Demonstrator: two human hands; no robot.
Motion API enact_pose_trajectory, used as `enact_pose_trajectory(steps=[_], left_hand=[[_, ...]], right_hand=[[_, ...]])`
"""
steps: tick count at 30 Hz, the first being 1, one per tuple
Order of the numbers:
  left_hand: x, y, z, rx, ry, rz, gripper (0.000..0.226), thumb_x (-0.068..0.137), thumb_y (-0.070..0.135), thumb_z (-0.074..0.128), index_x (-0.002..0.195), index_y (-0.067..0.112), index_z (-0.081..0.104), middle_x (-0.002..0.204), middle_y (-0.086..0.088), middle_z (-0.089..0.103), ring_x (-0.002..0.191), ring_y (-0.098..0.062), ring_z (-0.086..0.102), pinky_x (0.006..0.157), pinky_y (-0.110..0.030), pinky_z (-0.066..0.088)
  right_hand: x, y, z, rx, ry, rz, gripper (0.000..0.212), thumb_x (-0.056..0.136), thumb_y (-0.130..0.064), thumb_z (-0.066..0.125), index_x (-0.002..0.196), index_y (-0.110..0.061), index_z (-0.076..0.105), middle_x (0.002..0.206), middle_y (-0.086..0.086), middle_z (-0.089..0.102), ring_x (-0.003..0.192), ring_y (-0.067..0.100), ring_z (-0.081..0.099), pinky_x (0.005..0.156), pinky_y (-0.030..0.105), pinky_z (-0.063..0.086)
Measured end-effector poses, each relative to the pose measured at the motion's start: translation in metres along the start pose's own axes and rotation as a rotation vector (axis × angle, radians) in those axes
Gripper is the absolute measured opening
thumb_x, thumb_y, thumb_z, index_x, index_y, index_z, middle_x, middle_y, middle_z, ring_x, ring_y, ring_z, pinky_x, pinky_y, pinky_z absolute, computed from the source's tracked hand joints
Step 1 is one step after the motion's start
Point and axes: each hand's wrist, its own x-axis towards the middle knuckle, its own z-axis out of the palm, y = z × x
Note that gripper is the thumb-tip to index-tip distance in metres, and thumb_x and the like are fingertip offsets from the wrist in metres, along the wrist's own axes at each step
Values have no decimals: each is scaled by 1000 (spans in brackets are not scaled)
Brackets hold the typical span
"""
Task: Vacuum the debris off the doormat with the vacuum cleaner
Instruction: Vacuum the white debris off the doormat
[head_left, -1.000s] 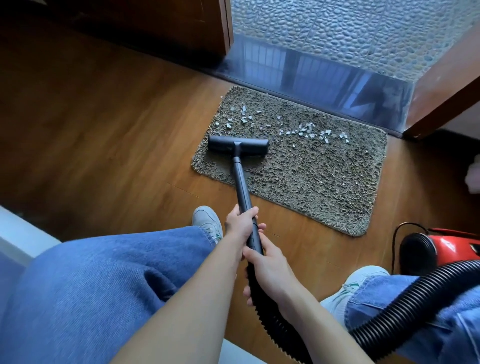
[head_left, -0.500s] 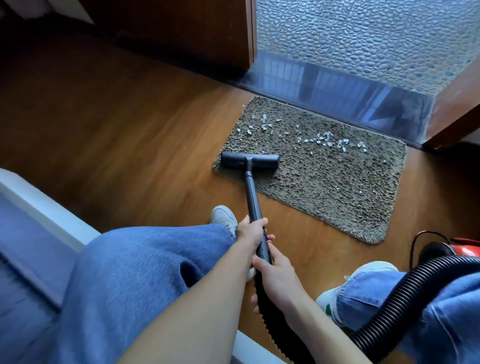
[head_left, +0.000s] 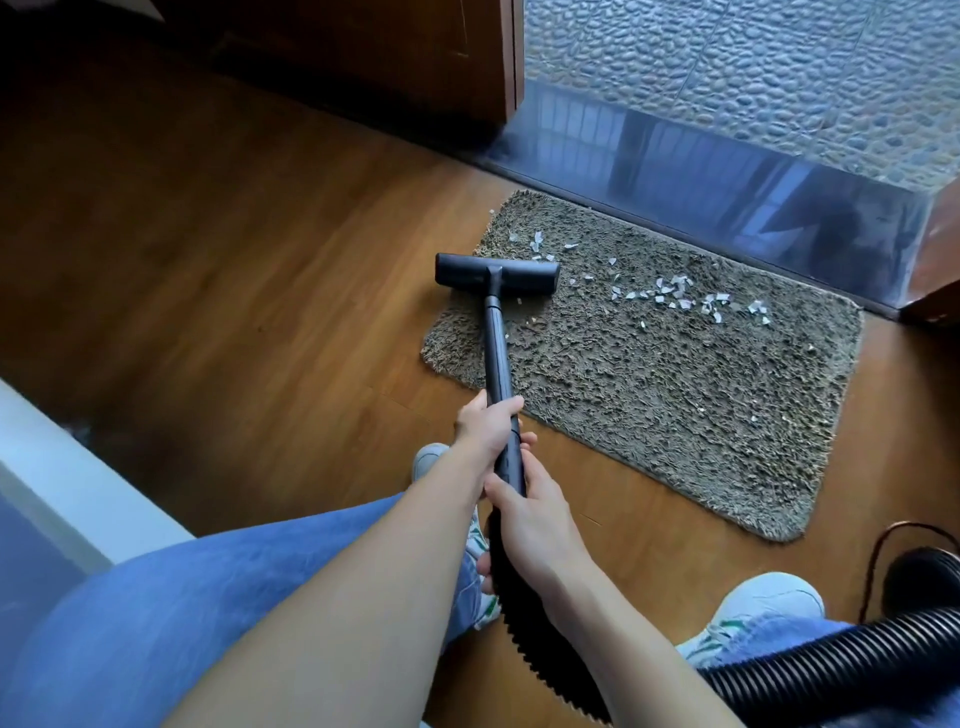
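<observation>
Wood floor (head_left: 234, 270), brown planks, surrounds the doormat on three sides.

Doormat (head_left: 649, 405): shaggy, grey-brown, rectangular, lying flat. Its far long edge runs along a dark glossy threshold (head_left: 701, 171), with pebbled paving (head_left: 753, 67) past that.

Person seated on the mat's near side, blue-jeaned legs (head_left: 156, 623) in the foreground.

Ribbed black hose (head_left: 831, 670) curves in from the near right of the mat, passes under the right forearm and joins the wand.

Wand (head_left: 496, 353): black tube, crossing the mat's near left corner and angled toward its far left.

Floor head (head_left: 497, 271): black bar, down on the mat's left end near the far corner, its left tip overhanging onto the floor.

Left hand (head_left: 485, 426): fingers wrapped round the wand, just off the mat's near edge. Right hand (head_left: 530, 519): gripping the wand's lower end where the hose begins, directly behind the left. The two hands almost touch.

Pale shoes: one (head_left: 428, 457) beside the left hand, one (head_left: 763, 603) near the mat's near right corner.

Debris (head_left: 675, 296): small white scraps strung along the mat's far strip, from just beyond the head toward the right end; a few specks beside the wand.
</observation>
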Motion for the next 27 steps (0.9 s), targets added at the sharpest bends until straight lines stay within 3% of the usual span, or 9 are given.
enact_pose_trajectory(steps=[3, 8, 11, 12, 14, 18, 22, 27], left_hand=[[15, 13, 4, 34, -3, 24, 13, 100, 9, 57, 112, 10, 54, 76, -9, 53, 33, -7, 55, 36, -17, 46], [34, 28, 8, 94, -79, 42, 37, 100, 8, 58, 136, 5, 50, 79, -9, 53, 38, -12, 56, 37, -19, 46], [35, 39, 14, 121, -145, 39, 9, 100, 9, 58, 104, 16, 56, 78, -9, 53, 51, -17, 57, 41, -23, 48], [38, 41, 17, 132, -151, 38, 14, 100, 9, 58, 95, 20, 53, 77, -9, 53, 53, -19, 57, 42, -23, 48], [44, 43, 22, 147, -156, 40, 9, 99, 9, 59, 99, 17, 53, 77, -10, 53, 54, -19, 58, 40, -22, 47], [45, 36, 26, 126, -147, 34, 16, 99, 10, 59, 113, 12, 52, 79, -11, 52, 52, -19, 58, 39, -21, 46], [30, 19, 22, 106, -128, 17, 28, 99, 9, 59, 125, 9, 53, 79, -10, 53, 39, -14, 57, 38, -21, 47], [-1, -5, 8, 106, -99, -7, 25, 98, 9, 60, 121, 5, 54, 75, -10, 54, 39, -14, 58, 40, -21, 48]], right_hand=[[15, -8, 2, 53, 12, 1, 23, 104, -27, 49, 126, -34, 53, 69, 7, 55, 43, 26, 58, 50, 35, 52], [28, -20, 10, 176, 39, 1, 27, 105, -28, 49, 130, -38, 51, 78, 11, 55, 41, 23, 56, 45, 32, 50], [35, -25, 12, 205, 77, -38, 24, 105, -24, 49, 127, -31, 53, 81, 14, 58, 39, 24, 56, 45, 33, 51], [38, -28, 11, 210, 88, -42, 23, 105, -23, 49, 126, -30, 53, 82, 15, 59, 39, 24, 56, 44, 33, 51], [40, -33, 8, 229, 92, -34, 21, 105, -24, 49, 123, -34, 52, 86, 17, 60, 38, 23, 56, 44, 32, 50], [31, -35, 2, 250, 57, -9, 26, 106, -23, 48, 98, -46, 55, 83, 16, 53, 39, 21, 54, 42, 30, 49], [14, -22, -2, 219, 63, 23, 21, 106, -24, 49, 123, -34, 55, 80, 14, 53, 39, 22, 53, 42, 30, 48], [-17, -1, 2, 159, 51, 53, 35, 105, -27, 51, 136, -42, 48, 82, 14, 59, 41, 25, 57, 43, 31, 51]])
